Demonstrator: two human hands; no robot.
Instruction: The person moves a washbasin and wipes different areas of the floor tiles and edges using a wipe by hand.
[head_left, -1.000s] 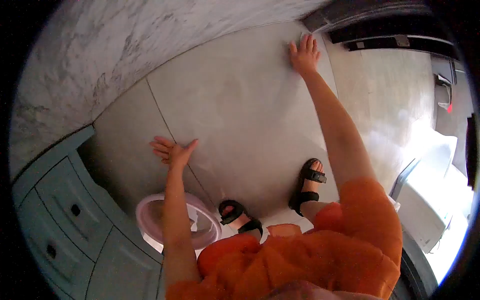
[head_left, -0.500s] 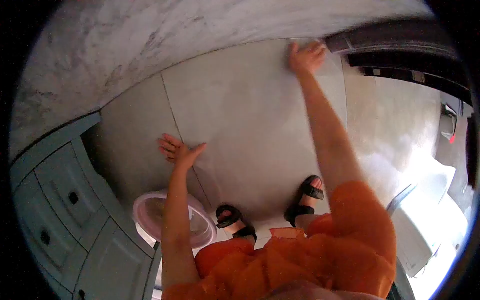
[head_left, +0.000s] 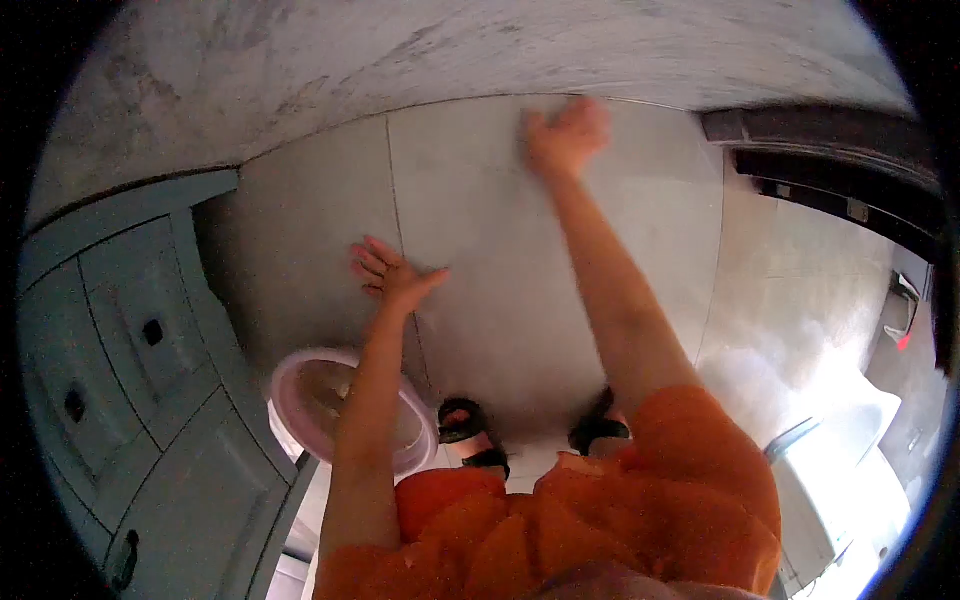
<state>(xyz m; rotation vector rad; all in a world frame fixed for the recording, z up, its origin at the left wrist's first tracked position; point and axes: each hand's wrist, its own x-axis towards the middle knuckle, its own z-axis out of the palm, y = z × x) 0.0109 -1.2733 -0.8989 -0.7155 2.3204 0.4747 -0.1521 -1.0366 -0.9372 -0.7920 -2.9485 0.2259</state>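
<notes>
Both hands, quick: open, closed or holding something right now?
Left hand: open and spread, nothing visible in its grip.
Right hand: blurred; open, closed or holding cannot be told.

Panelled cabinet (head_left: pixel 150 390) and tiled floor (head_left: pixel 490 260) suggest a home.

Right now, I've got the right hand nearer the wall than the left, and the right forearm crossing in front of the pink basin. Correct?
Not quite: the head view shows the left forearm crossing in front of the pink basin. The right hand is nearer the wall, as you say.
</notes>
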